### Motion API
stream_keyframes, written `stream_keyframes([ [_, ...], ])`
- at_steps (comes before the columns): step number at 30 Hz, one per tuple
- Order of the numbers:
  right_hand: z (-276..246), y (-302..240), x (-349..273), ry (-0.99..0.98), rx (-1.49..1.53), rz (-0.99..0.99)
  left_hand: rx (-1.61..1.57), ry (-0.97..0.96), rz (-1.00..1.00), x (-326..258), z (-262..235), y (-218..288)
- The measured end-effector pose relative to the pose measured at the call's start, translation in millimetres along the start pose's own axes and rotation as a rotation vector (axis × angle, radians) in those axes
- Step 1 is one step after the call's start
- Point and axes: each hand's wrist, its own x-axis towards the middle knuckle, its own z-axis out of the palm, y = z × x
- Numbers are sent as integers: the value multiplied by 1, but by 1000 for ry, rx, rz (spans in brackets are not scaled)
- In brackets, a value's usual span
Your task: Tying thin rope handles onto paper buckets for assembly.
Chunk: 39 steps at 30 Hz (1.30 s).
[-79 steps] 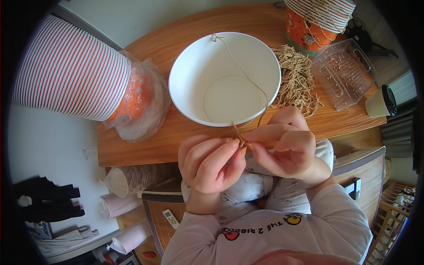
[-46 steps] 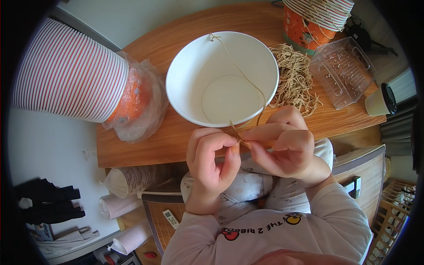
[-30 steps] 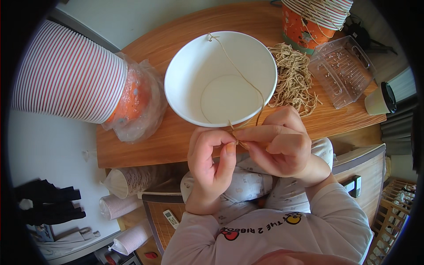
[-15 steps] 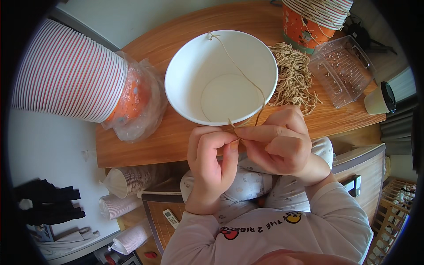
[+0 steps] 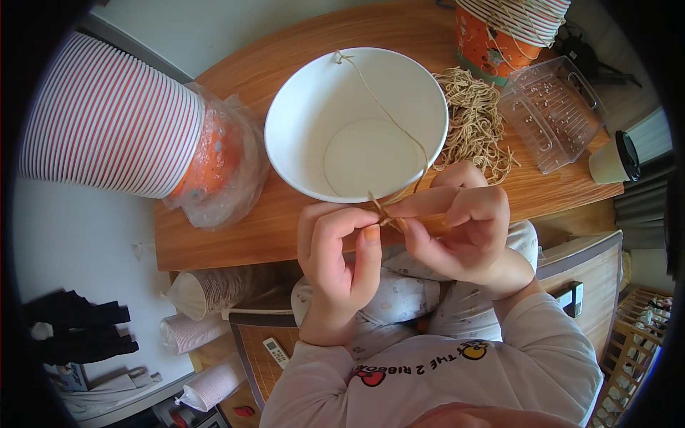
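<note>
Both hands pinched the twine [image 5: 399, 132] end at the table's [image 5: 235, 235] near edge: left hand [image 5: 335, 257] w/ thumb and forefinger, right hand [image 5: 457, 225] likewise. Twine ran across the white paper bowl [image 5: 307, 143]; thin, limp, prob. light—grip near the tip.

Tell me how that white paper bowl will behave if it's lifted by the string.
The bowl looks thin-walled and empty, so probably light. The string seems knotted at the far rim only, so the bowl would likely tip and hang crooked. The string bends limply between the hands, so it's floppy.
</note>
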Motion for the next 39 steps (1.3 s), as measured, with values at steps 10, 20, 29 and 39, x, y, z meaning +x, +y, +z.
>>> stream_keyframes([
  [10, -3, -3, 3, -48, 48, 32, 81, -12, 66, 1, 1, 1],
  [20, -7, -5, 4, -134, 42, 88, 62, 13, 46, 0, 1, 1],
  [29, -7, -4, 8, -71, 47, 3, 84, 10, 65, 1, 1, 3],
  [39, -9, -3, 6, -130, 10, -59, 90, -7, 60, 0, 1, 2],
])
